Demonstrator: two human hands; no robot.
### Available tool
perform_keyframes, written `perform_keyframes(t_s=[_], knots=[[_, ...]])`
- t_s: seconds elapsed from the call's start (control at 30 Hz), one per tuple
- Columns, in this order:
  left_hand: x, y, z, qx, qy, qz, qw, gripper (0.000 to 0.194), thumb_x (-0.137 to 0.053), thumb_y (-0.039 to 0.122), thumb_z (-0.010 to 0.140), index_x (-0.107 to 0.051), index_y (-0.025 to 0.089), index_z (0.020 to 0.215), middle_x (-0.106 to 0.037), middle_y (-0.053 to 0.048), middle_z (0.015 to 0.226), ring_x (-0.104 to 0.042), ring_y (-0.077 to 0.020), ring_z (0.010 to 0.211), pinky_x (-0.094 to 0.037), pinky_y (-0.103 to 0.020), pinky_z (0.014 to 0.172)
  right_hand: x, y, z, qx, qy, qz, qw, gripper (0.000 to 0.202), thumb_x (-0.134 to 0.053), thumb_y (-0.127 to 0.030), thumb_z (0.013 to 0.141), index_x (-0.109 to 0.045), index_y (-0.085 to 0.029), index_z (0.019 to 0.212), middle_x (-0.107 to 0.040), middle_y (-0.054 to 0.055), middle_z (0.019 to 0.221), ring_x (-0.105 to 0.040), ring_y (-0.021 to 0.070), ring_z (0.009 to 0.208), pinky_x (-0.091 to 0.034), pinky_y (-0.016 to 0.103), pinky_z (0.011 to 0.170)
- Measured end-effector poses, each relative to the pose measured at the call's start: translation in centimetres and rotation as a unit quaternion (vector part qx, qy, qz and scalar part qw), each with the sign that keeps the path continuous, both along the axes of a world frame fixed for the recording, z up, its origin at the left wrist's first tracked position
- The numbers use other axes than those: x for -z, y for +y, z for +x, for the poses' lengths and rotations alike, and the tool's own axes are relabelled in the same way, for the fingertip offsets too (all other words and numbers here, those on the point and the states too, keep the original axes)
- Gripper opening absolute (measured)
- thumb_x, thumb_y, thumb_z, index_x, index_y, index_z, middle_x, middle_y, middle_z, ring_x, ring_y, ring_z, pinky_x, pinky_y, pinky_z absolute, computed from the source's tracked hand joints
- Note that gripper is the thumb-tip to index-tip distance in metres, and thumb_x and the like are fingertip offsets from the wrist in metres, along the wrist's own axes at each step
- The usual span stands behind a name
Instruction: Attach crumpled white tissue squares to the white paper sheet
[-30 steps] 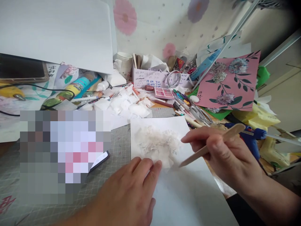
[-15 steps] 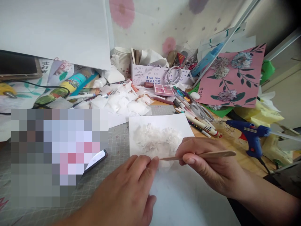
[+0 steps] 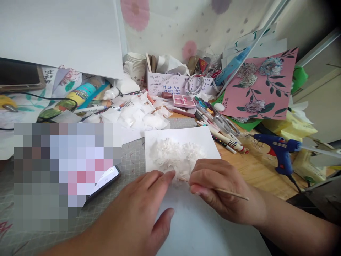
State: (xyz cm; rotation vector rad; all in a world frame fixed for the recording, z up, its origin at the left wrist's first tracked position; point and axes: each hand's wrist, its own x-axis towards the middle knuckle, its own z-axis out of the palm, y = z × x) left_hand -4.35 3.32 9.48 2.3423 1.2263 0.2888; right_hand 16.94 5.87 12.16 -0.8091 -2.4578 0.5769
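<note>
A white paper sheet (image 3: 210, 142) lies at the centre with fluffy white crumpled tissue pieces (image 3: 170, 153) on it. My right hand (image 3: 221, 188) pinches a thin wooden stick (image 3: 231, 193); its tip touches the tissue near the sheet's lower edge. To the left of that tip is my left hand (image 3: 138, 206), fingers forward and thumb apart, with its fingertips at the edge of the tissue. Nothing shows between the left thumb and fingers. Part of the tissue is hidden behind both hands.
A blue glue gun (image 3: 282, 147) lies at the right, near scissors (image 3: 226, 124) and pens. White tissue scraps (image 3: 144, 115) are heaped behind the sheet. A phone (image 3: 106, 181) rests on the grey cutting mat (image 3: 130, 156) at the left. Pink flower artwork (image 3: 266, 89) stands at the back right.
The stick has turned in my right hand, and its tip now lies in the tissue. My right hand has shifted slightly left. The left thumb has spread away from the fingers.
</note>
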Motion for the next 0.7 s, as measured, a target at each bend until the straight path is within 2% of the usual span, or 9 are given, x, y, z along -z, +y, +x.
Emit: perform_keyframes(t_s=[0.2,0.33,0.43,0.57,0.7], knots=[[-0.5,-0.5,0.4,-0.052,-0.011,-0.032,0.998,0.05,-0.047,0.023,0.08,-0.043,0.023,0.13,-0.054,-0.006,0.116,-0.053,-0.0214,0.103,-0.043,-0.04,0.091,0.1,-0.3,1.1,0.002,0.053,-0.024,0.998,0.016,-0.044,-0.023,0.094,-0.055,-0.016,0.086,-0.054,0.003,0.067,-0.049,0.0142,0.06,-0.039,0.026,0.056],[-0.5,-0.4,0.3,-0.048,-0.02,-0.041,0.998,0.047,-0.048,0.022,0.079,-0.046,0.025,0.126,-0.054,-0.005,0.115,-0.054,-0.0212,0.101,-0.045,-0.041,0.088,-0.6,-1.0,2.0,0.033,0.105,-0.014,0.994,0.012,-0.042,-0.019,0.092,-0.055,-0.018,0.093,-0.057,0.004,0.07,-0.054,0.0163,0.065,-0.042,0.029,0.059],[-0.3,0.0,-0.1,-0.014,-0.019,-0.04,0.999,0.041,-0.048,0.024,0.079,-0.049,0.027,0.12,-0.055,-0.004,0.113,-0.056,-0.0215,0.098,-0.047,-0.04,0.085,-0.6,-1.2,2.3,0.053,0.116,-0.012,0.992,0.013,-0.046,-0.014,0.09,-0.056,-0.017,0.097,-0.059,0.005,0.073,-0.056,0.0167,0.067,-0.044,0.029,0.06],[0.0,0.2,-0.4,0.012,-0.018,0.0,1.0,0.035,-0.049,0.022,0.078,-0.051,0.025,0.112,-0.057,-0.004,0.109,-0.057,-0.0213,0.094,-0.049,-0.038,0.08,0.0,-1.4,2.5,0.015,0.065,-0.014,0.998,0.014,-0.052,-0.01,0.087,-0.058,-0.012,0.099,-0.061,0.007,0.079,-0.055,0.0164,0.07,-0.045,0.03,0.063],[0.3,-0.3,-0.2,0.0,-0.033,0.071,0.997,0.047,-0.049,0.017,0.076,-0.043,0.026,0.121,-0.057,-0.003,0.109,-0.057,-0.0196,0.095,-0.048,-0.034,0.082,-0.1,-1.7,2.3,-0.04,0.026,0.009,0.999,0.015,-0.049,-0.014,0.09,-0.056,-0.01,0.103,-0.061,0.009,0.082,-0.056,0.0173,0.072,-0.045,0.032,0.064]])
